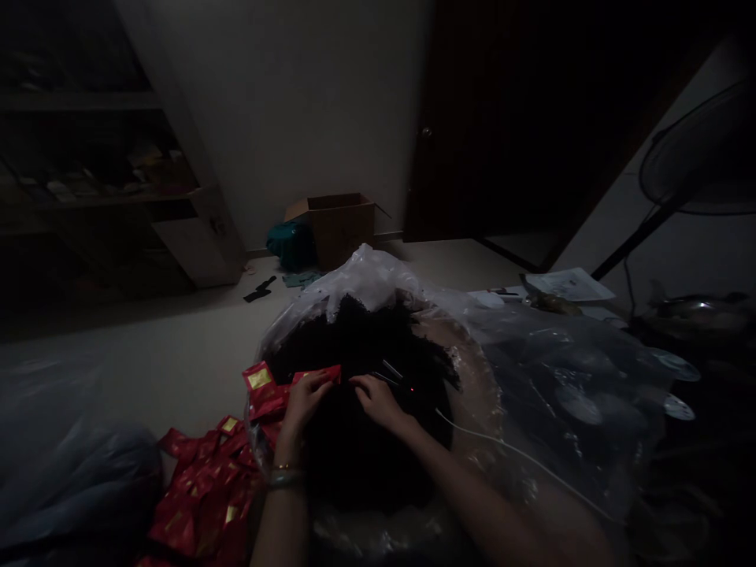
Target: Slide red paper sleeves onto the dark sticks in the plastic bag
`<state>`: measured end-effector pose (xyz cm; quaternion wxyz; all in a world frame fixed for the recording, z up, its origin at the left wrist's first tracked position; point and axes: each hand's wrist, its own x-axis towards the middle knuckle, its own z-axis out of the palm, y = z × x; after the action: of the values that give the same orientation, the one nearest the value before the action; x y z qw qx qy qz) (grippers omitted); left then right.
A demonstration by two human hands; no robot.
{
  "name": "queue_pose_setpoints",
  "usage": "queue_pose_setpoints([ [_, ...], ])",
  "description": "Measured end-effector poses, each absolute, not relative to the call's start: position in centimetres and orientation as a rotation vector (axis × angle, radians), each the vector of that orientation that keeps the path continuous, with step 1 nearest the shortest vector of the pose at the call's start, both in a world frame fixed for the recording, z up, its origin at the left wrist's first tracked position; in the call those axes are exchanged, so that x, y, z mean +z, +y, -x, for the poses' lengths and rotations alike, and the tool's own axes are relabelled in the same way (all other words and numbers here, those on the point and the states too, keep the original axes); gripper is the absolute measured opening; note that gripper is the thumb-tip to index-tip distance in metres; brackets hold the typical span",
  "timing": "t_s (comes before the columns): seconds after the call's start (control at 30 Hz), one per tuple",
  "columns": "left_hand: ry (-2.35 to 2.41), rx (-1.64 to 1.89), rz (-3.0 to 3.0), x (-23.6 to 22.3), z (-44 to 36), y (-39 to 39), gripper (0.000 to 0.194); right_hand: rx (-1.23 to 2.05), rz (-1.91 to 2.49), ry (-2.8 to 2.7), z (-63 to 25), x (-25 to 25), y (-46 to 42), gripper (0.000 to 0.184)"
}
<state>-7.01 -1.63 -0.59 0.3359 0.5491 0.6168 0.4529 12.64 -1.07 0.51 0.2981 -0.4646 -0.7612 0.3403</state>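
Note:
My left hand point(308, 400) is closed on a small red packet point(334, 373), which lies level over a mass of dark loose material point(366, 339). A short way to the right, my right hand point(378, 400) has its fingers bent together near the packet's right end. What those fingers hold, if anything, is lost in the dark. The dark material fills a round container lined with a clear plastic bag point(378, 272). Beside my left wrist, more red packets with gold patches point(260, 382) rest at the container's left rim. Just beyond my right hand is a small device with a red light point(412, 389).
Many red packets point(201, 488) are heaped at the lower left. A white cable point(502, 442) runs right from the container. Clear plastic sheeting point(567, 362) spreads on the right. An open cardboard box point(346, 228) stands by the wall, and a fan point(697, 157) at the right.

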Motion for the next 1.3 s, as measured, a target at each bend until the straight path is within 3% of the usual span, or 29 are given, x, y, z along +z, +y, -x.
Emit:
queue_pose_setpoints([
  [0.17,1.719,1.191,-1.587,-0.3,6.9,-1.5,0.022,0.881,1.124,-1.972,-12.0,0.3,-1.2,0.033],
  [0.43,1.661,1.656,-2.026,1.2,4.3,-2.5,0.021,0.536,0.874,-1.908,-11.4,1.1,-1.3,0.039],
  [0.83,1.672,1.91,-1.844,1.4,3.6,-3.1,0.019,0.069,0.733,-2.007,-11.3,2.1,-1.7,0.039],
  [1.03,1.543,1.788,-1.89,2.4,3.1,-3.4,0.018,0.139,0.8,-2.037,-11.8,2.7,-1.9,0.011],
  [1.3,1.343,1.471,-2.058,5.3,1.8,-4.6,0.019,0.554,0.847,-2.334,-13.5,4.0,-2.2,0.012],
])
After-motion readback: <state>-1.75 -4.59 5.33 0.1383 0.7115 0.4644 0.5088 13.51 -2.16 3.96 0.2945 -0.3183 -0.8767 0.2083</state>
